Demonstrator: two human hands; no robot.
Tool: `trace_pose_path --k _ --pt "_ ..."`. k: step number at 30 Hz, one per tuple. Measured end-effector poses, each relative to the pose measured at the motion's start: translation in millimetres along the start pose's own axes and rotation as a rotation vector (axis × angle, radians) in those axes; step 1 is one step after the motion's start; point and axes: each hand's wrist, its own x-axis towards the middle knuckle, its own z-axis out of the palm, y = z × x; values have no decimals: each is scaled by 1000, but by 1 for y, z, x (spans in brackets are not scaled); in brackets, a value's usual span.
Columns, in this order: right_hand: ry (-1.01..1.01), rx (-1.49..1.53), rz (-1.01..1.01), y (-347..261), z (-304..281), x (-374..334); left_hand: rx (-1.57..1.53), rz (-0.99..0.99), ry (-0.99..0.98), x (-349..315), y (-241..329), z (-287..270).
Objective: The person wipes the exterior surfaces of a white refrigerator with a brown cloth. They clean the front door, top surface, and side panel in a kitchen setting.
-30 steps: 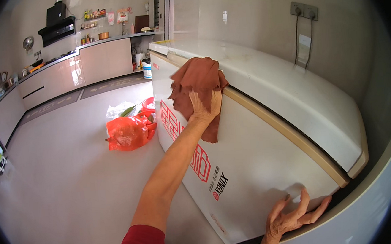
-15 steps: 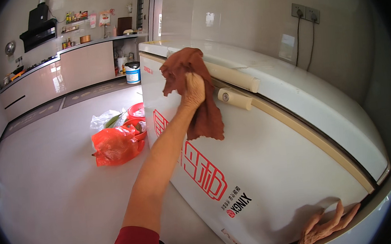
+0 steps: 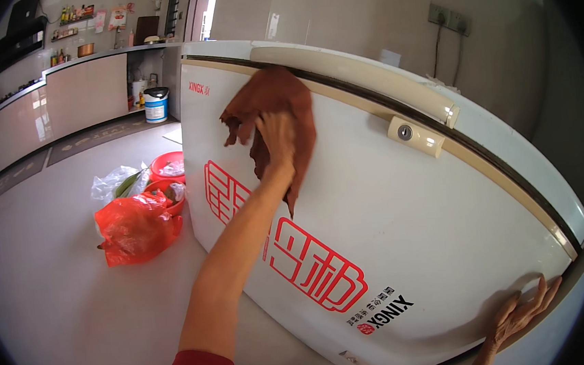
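Note:
A white chest freezer [image 3: 375, 196] with a beige trim strip and red and black lettering fills the middle and right. High on its front, just below the lid, a brown cloth [image 3: 293, 107] lies bunched and draped. My left hand [image 3: 277, 139] is closed on this cloth and presses it to the freezer's front; the fingertips are partly hidden in its folds. A beige lock [image 3: 415, 136] sits to the right of the cloth, below the long lid handle [image 3: 359, 78]. My right hand [image 3: 522, 312] rests with fingers spread against the freezer's lower right edge.
On the floor left of the freezer are a red plastic bag [image 3: 138, 229], red basins [image 3: 167, 166] and a clear bag [image 3: 115, 183]. A white and blue bucket [image 3: 156, 105] stands by the kitchen cabinets [image 3: 90, 95]. Wall sockets [image 3: 449, 18] with cords are behind the freezer.
My left hand has moved the cloth leftward along the freezer front, away from the lock. My right hand stays at the lower right edge. The whole view has shifted.

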Motion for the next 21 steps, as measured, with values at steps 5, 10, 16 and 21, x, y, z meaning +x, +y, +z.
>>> trace_pose_path --k 5,10,16,21 --pt "41 -184 -94 -2 -4 1 -77 89 -466 -53 107 -62" --pt "2 264 -275 -86 10 -30 -596 226 -309 -99 126 -88" --pt "-256 381 -217 -185 15 -10 -214 230 -293 -87 80 -79" --pt "-149 209 -293 -183 21 -11 -301 -179 -461 -73 12 -56"
